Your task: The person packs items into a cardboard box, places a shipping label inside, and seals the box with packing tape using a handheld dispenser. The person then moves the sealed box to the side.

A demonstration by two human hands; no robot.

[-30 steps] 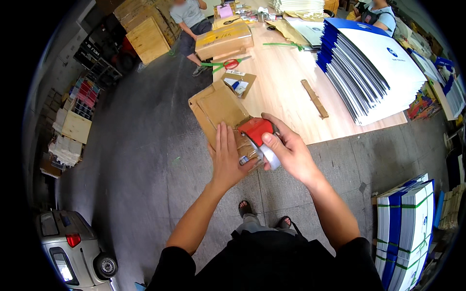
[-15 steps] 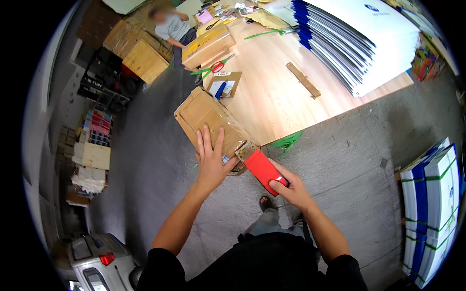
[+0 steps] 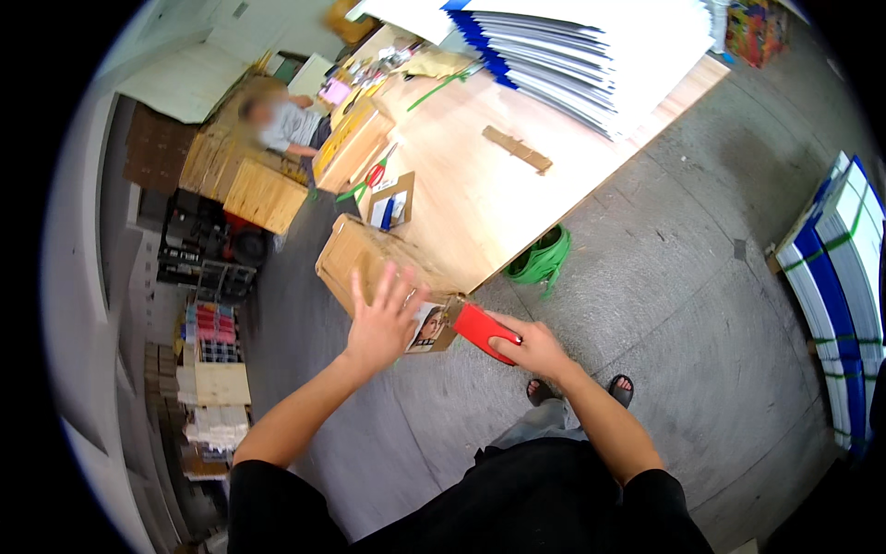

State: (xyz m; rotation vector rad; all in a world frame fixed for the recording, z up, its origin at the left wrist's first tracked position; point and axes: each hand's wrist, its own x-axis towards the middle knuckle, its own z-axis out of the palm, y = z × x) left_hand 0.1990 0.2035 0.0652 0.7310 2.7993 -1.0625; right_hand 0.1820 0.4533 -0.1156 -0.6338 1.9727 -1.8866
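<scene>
Head view: carton [image 3: 343, 258] at desk's [image 3: 461, 208] near-left corner; looked light, stiffish, tape-slick, best taken by its side edges. Left grip [image 3: 380, 323] spread wide over it, contact unclear. Red tape dispenser [image 3: 480, 332], clasped in right grip [image 3: 537, 351], crowded carton's near end. Rightward: green strapping [image 3: 546, 257], blue-white stack [image 3: 591, 60].

Two hands: the left hand [image 3: 381, 325] at eight o'clock, the right hand [image 3: 535, 350] at four. One red tape tool [image 3: 486, 334] at five. Two boxes: the near box [image 3: 343, 259] at nine, the far box [image 3: 358, 143] at eleven. One pair of scissors [image 3: 375, 174] at eleven. Two blue-and-white piles: the loose pile [image 3: 572, 69] at one, the tied pile [image 3: 835, 295] at three.
</scene>
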